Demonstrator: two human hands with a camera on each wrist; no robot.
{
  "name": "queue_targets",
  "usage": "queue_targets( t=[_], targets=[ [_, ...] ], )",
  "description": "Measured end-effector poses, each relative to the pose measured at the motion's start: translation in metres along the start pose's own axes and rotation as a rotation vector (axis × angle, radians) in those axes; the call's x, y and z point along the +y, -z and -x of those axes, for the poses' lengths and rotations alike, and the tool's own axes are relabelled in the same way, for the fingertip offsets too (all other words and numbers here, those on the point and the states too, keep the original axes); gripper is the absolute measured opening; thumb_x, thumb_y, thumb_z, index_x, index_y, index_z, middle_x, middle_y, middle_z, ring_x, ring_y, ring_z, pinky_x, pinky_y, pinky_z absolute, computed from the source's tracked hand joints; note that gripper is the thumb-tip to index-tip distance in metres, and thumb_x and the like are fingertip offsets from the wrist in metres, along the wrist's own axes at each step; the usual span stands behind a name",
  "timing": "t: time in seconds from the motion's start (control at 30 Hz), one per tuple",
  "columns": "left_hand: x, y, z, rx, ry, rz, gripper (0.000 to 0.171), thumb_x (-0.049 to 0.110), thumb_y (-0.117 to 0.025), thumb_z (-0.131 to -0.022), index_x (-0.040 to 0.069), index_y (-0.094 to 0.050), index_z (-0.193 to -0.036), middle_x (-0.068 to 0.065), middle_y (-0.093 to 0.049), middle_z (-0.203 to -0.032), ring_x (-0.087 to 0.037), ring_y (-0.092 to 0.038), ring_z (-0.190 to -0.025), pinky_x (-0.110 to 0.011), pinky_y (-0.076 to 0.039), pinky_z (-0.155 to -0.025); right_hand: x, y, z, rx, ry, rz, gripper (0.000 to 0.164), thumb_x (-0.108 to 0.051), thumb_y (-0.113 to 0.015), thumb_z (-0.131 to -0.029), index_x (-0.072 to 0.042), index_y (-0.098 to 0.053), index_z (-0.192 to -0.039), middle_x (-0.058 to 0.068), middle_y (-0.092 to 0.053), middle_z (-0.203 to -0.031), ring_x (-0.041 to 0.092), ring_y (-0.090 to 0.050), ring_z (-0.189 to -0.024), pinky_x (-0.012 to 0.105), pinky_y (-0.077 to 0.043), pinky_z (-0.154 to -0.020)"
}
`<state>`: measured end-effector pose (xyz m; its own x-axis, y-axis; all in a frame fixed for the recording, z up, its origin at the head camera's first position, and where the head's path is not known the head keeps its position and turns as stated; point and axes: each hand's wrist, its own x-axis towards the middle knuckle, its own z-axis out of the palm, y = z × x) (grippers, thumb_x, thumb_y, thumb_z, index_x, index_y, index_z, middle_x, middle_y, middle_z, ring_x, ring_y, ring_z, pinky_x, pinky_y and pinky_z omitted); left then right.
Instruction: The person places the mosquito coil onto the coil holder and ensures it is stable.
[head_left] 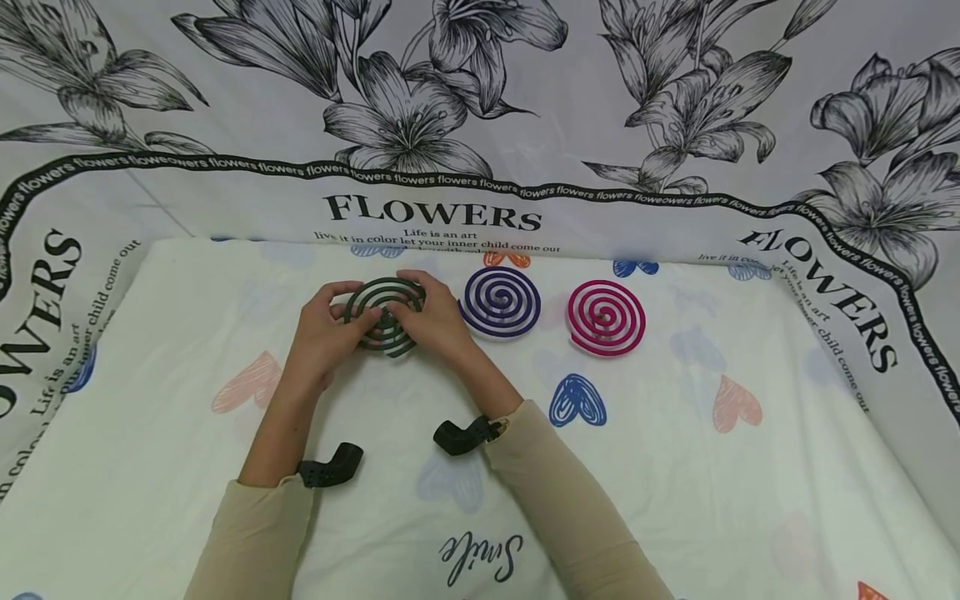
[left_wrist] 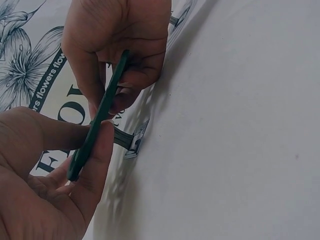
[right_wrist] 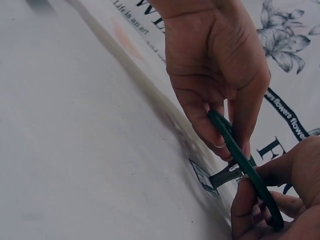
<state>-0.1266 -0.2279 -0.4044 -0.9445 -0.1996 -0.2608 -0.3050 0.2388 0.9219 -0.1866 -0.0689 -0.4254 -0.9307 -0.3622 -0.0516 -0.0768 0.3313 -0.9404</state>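
Note:
Both hands hold a dark green mosquito coil point(head_left: 384, 293) at the left of the cloth. The left hand point(head_left: 318, 333) grips its left side, and the right hand point(head_left: 438, 321) its right side. Both thumbs meet near the spiral's middle. Edge-on in the left wrist view, the coil is a thin tilted band, pinched between fingers and thumb. A small stand point(left_wrist: 125, 140) with a flat metal-looking base sits beneath the coil, close to the fingertips. In the right wrist view the stand's stem point(right_wrist: 225, 176) reaches the coil near its centre, partly hidden by fingers.
A purple mosquito coil point(head_left: 501, 302) lies just right of the right hand, and a pink mosquito coil point(head_left: 606, 317) farther right. The white cloth point(head_left: 660, 483) carries printed hearts. Behind it hangs flower-printed fabric point(head_left: 637, 225). Black camera mounts point(head_left: 330, 467) stick out from both wrists.

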Motion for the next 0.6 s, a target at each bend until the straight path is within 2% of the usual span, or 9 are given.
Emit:
queue_targets(
  t=[0.23, 0.6],
  targets=[
    [0.0001, 0.0006, 0.0002, -0.001, -0.019, 0.007, 0.064, 0.017, -0.068, -0.103, 0.003, -0.038, -0.158, -0.031, -0.064, -0.136, -0.001, -0.068, -0.076, -0.017, -0.059, -0.068, -0.0005, -0.0004, -0.0008, -0.002, -0.006, -0.002, 0.050, -0.014, -0.071, -0.099, -0.009, -0.059, -0.147, 0.011, -0.070, -0.137, 0.023, -0.065, -0.126, 0.037, -0.052, -0.110],
    [-0.0005, -0.0009, -0.0005, 0.008, -0.014, -0.007, 0.063, 0.016, -0.067, -0.103, 0.003, -0.038, -0.157, -0.031, -0.064, -0.135, -0.001, -0.067, -0.075, -0.016, -0.059, -0.068, -0.0001, -0.0011, 0.0001, 0.001, -0.024, -0.024, 0.050, -0.014, -0.071, -0.099, -0.010, -0.059, -0.147, 0.011, -0.069, -0.139, 0.023, -0.064, -0.126, 0.038, -0.052, -0.111]
  ],
)
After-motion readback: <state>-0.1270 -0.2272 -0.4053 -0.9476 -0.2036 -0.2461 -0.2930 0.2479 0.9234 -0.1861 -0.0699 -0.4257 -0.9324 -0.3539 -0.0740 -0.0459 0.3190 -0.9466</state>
